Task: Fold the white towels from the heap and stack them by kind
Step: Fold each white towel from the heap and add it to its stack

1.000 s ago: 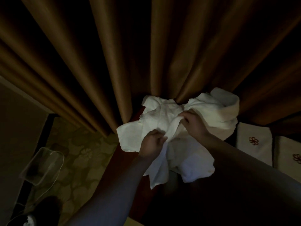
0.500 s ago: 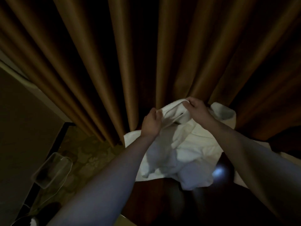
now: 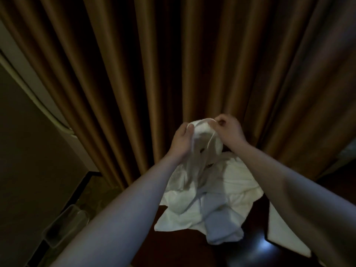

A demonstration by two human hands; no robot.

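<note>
Brown pleated curtain (image 3: pixel 192 64) fills the whole background and hangs directly behind the work area, closing off the far side. A plain wall panel (image 3: pixel 28 151) stands at left, with patterned floor (image 3: pixel 92 191) below it. Dark polished desk (image 3: pixel 183 245) carries the towel heap (image 3: pixel 221 189), which spreads across its far part up to the curtain; bare desk surface shows only in front of the heap. One flat white folded towel (image 3: pixel 285 234) lies on the desk just right of the heap. One clear plastic bin (image 3: pixel 65 226) sits on the floor at lower left, well apart from the desk. One white towel (image 3: pixel 200 132) is raised above the heap, its lower part trailing into it. Left hand (image 3: pixel 181 143) pinches the towel's upper edge; right hand (image 3: pixel 229 130) pinches the same edge beside it, fingers (image 3: pixel 216 122) curled.
</note>
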